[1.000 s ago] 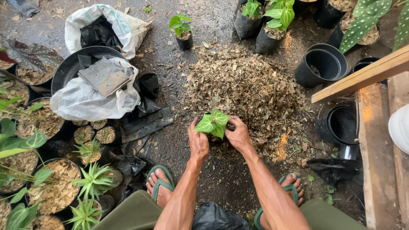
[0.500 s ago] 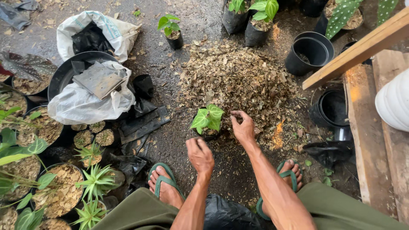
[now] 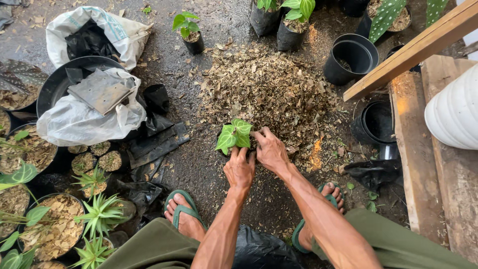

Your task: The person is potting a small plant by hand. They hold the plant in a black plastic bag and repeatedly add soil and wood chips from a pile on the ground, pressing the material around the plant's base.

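A small seedling with bright green leaves (image 3: 234, 134) stands on the wet ground at the near edge of a heap of dry brown leaf mulch (image 3: 271, 89). Its pot is hidden under the leaves and my hands. My left hand (image 3: 239, 169) rests just below the seedling, fingers pointing up at its base. My right hand (image 3: 269, 148) is pressed against the seedling's right side, fingers curled at the base. Both hands touch the plant's base from either side. My feet in green sandals (image 3: 183, 215) flank my arms.
Empty black pots (image 3: 350, 56) stand at the back right beside wooden planks (image 3: 413, 50). Potted seedlings (image 3: 189, 31) line the back. A black tub with a white sack and a flat grey tile (image 3: 99, 89) sits left. Mulch-filled pots with spiky plants (image 3: 99, 214) crowd the lower left.
My left hand had drawn back toward my knees half a second ago and has now returned to the seedling's base. My right hand stayed at the plant's right side.
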